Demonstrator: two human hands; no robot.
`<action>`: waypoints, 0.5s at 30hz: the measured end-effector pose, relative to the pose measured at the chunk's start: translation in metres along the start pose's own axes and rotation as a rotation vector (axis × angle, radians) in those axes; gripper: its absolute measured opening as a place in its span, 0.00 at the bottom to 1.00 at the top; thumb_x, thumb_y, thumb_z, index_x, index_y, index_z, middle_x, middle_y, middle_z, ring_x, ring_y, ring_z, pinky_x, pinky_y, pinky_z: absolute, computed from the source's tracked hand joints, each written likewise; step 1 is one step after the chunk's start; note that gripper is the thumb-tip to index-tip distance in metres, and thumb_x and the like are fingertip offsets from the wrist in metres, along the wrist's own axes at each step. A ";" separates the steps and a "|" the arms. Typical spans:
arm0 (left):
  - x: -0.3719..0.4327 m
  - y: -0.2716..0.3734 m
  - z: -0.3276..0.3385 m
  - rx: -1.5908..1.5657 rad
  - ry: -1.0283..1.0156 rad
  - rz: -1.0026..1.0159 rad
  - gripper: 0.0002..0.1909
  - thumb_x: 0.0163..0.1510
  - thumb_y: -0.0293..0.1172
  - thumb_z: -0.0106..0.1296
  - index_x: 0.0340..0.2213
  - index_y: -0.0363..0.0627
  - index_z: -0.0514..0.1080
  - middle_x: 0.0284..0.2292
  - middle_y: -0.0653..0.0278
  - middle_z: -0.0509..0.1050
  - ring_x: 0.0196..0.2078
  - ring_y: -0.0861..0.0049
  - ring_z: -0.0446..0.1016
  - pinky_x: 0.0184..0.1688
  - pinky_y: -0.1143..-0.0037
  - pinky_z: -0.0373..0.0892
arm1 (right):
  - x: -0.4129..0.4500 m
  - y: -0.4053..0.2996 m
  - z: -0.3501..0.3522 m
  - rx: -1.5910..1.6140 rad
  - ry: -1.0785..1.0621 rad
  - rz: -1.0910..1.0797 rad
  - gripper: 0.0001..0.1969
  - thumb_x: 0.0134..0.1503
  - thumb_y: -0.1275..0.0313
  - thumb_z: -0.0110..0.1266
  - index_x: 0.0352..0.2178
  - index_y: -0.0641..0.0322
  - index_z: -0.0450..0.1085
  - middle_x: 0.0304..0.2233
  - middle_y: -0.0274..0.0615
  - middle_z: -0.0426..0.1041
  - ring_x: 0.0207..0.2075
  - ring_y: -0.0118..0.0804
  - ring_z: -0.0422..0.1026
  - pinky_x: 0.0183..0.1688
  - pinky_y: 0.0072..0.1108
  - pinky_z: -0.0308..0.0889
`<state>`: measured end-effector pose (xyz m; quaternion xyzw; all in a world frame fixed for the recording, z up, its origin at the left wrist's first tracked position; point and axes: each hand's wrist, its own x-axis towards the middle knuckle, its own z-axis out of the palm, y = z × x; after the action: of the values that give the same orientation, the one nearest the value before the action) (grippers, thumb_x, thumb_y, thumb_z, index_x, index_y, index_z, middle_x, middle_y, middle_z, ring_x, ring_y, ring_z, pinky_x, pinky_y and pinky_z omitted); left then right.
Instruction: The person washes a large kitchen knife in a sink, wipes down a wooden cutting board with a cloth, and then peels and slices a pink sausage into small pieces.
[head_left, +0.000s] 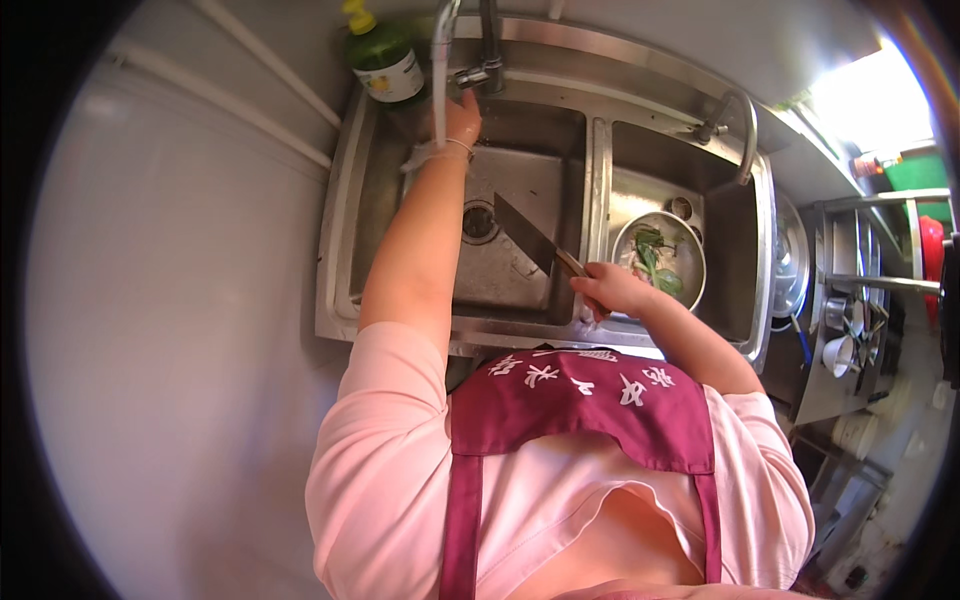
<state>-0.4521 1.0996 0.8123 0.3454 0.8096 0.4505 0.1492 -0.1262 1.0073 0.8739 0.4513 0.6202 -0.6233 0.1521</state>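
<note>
My right hand (611, 289) grips the wooden handle of a kitchen knife (529, 236). Its broad metal blade hangs over the left sink basin (510, 289), pointing up and left toward the drain (480, 222). My left hand (459, 122) reaches to the back of this basin, close below the faucet lever (472, 77). Whether the fingers touch the lever is not clear. A stream of water (440, 112) seems to fall from the spout onto my left wrist, with splashes around it. The finger pose of that hand is partly hidden.
In the right basin (731, 247), a metal bowl (697, 281) holds leafy greens (652, 259). A second faucet (746, 135) curves above that basin. A green pump bottle (386, 64) stands at the back left corner. Metal shelving (877, 283) with kitchenware is on the right.
</note>
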 end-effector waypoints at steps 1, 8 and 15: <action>0.003 0.006 0.004 -0.011 0.062 -0.047 0.35 0.52 0.47 0.44 0.53 0.30 0.54 0.52 0.37 0.58 0.54 0.48 0.58 0.56 0.65 0.56 | -0.004 0.002 -0.002 0.011 0.009 -0.002 0.16 0.56 0.64 0.46 0.27 0.71 0.63 0.15 0.40 0.67 0.14 0.33 0.69 0.18 0.23 0.62; 0.033 -0.007 0.016 0.121 0.250 0.029 0.31 0.53 0.45 0.45 0.52 0.35 0.56 0.49 0.43 0.64 0.49 0.51 0.65 0.50 0.63 0.63 | -0.020 0.014 -0.010 0.025 -0.008 -0.053 0.16 0.57 0.64 0.45 0.28 0.71 0.63 0.17 0.40 0.67 0.15 0.32 0.69 0.20 0.23 0.64; 0.003 -0.018 0.014 0.150 0.360 0.204 0.18 0.54 0.44 0.43 0.30 0.40 0.72 0.25 0.54 0.74 0.32 0.56 0.72 0.34 0.64 0.65 | -0.024 0.029 -0.023 0.041 0.011 -0.103 0.16 0.56 0.64 0.46 0.26 0.69 0.63 0.16 0.40 0.67 0.15 0.32 0.69 0.20 0.23 0.63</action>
<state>-0.4541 1.1044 0.7895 0.3496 0.8154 0.4560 -0.0702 -0.0833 1.0138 0.8774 0.4252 0.6305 -0.6405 0.1069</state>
